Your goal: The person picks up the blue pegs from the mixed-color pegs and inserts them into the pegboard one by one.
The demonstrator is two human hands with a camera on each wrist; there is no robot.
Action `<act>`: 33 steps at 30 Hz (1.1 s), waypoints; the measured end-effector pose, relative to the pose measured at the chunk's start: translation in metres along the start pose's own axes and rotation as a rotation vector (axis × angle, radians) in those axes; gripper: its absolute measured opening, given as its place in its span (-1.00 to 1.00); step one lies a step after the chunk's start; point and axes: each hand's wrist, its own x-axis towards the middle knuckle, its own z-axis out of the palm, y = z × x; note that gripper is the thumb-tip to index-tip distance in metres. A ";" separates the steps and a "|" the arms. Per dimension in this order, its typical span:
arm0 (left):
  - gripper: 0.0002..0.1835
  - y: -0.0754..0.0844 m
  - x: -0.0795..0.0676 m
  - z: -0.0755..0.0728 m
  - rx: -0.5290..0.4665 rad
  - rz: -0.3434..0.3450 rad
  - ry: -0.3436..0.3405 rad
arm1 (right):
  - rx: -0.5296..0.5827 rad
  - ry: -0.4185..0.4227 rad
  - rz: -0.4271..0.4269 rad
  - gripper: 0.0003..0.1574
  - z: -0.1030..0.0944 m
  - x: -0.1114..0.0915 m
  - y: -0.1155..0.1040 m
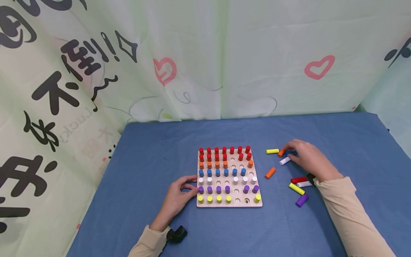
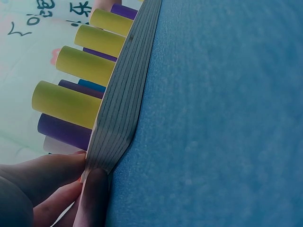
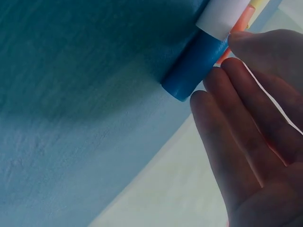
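A wooden pegboard carries rows of red, orange, blue, white, purple and yellow pegs, with some holes bare. At its left edge my left hand holds the board near the front corner; the left wrist view shows thumb and finger against the layered edge. To the right of the board, my right hand reaches over loose pegs, its fingers fairly straight. A blue peg lies by its fingertips, beside a white peg and an orange peg. The hand partly hides the blue one.
A yellow peg and another orange peg lie between board and right hand. Near the right wrist are a red peg, a white, a yellow and a purple peg. Blue cloth covers the table; a printed curtain hangs behind.
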 end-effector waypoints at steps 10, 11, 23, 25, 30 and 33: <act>-0.57 0.001 -0.001 0.000 0.004 -0.005 -0.005 | 0.002 -0.110 0.040 -0.58 -0.006 0.004 0.001; -0.58 0.001 0.000 0.000 0.004 -0.005 -0.005 | -0.002 -0.115 0.043 -0.58 -0.005 0.005 0.001; -0.58 0.000 -0.001 -0.001 -0.001 0.003 -0.002 | -0.004 -0.176 0.055 -0.66 -0.007 0.011 0.008; -0.58 0.001 -0.001 -0.001 -0.001 0.002 -0.002 | -0.004 -0.190 0.062 -0.67 -0.006 0.012 0.008; -0.57 0.001 -0.001 -0.001 -0.001 0.002 -0.002 | -0.006 -0.205 0.063 -0.70 -0.006 0.013 0.010; -0.57 0.001 -0.001 -0.001 -0.001 0.004 -0.004 | -0.010 -0.202 0.059 -0.70 -0.005 0.013 0.011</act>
